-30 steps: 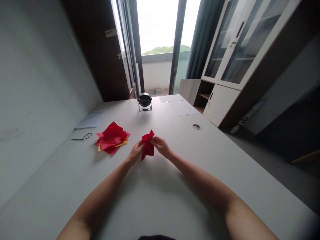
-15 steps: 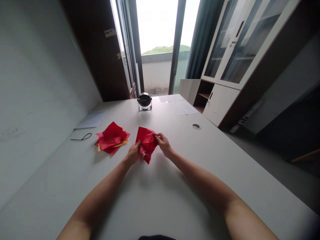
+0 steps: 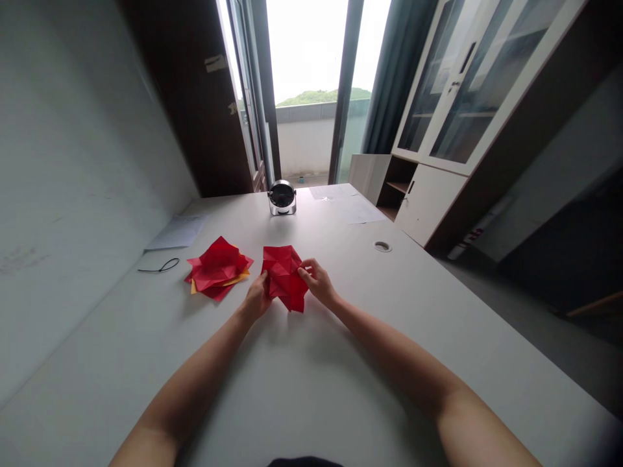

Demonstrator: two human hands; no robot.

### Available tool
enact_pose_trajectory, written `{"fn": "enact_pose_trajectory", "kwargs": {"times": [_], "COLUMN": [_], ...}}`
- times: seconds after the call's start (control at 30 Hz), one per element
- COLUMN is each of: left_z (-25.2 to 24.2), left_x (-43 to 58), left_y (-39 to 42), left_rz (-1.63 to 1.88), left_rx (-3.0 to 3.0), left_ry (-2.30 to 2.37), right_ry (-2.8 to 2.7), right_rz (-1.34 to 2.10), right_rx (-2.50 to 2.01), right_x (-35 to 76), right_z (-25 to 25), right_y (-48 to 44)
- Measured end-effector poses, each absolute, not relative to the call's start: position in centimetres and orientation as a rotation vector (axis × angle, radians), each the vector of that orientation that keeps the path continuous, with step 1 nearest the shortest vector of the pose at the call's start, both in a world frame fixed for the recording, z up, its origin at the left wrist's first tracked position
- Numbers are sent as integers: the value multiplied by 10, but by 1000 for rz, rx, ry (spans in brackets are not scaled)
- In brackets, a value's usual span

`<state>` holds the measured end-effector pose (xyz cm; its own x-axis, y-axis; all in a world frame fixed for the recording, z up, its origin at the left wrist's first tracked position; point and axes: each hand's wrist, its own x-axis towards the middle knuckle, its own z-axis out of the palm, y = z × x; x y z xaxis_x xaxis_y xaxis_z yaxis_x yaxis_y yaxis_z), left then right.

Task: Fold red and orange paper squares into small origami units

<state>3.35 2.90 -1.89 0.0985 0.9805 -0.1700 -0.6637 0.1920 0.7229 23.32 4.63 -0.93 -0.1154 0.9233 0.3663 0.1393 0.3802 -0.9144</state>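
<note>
A creased red paper point(image 3: 286, 275) is held up over the white table point(image 3: 302, 389), its folded flaps spread and corners pointing down. My left hand point(image 3: 257, 296) grips its left edge between thumb and fingers. At the upper right edge, my right hand point(image 3: 316, 280) pinches the paper with its fingertips. To the left lies a pile of creased red paper point(image 3: 219, 266), with orange-yellow sheets point(image 3: 233, 281) showing between the layers.
A round black and silver device point(image 3: 282, 197) stands at the table's far end. White sheets point(image 3: 178, 231) and a black cable tie point(image 3: 159, 266) lie at the left. A round ring-edged hole point(image 3: 382, 246) is at the right. Cabinets point(image 3: 438, 130) stand beyond.
The red paper between my hands has opened out and turned, its lower flap now wider. My right hand has shifted slightly left and its fingers have changed their hold.
</note>
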Motion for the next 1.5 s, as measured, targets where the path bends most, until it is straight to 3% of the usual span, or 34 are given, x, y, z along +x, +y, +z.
{"fn": "enact_pose_trajectory", "kwargs": {"times": [0.5, 0.8, 1.17, 1.5], "left_z": [-5, -21, -30, -24], "left_x": [31, 26, 23, 25], "left_y": [15, 29, 35, 26], "left_rz": [1127, 1343, 1398, 1496], "left_rx": [650, 569, 592, 924], "left_ry": [622, 705, 758, 1126], "right_ry": [-1634, -1133, -1048, -1094], "right_rz": [811, 984, 1392, 1060], "right_rx": [-1026, -1015, -823, -964], "right_x": [232, 251, 249, 253], "right_z": [-12, -26, -17, -24], "right_y": [45, 76, 65, 76]}}
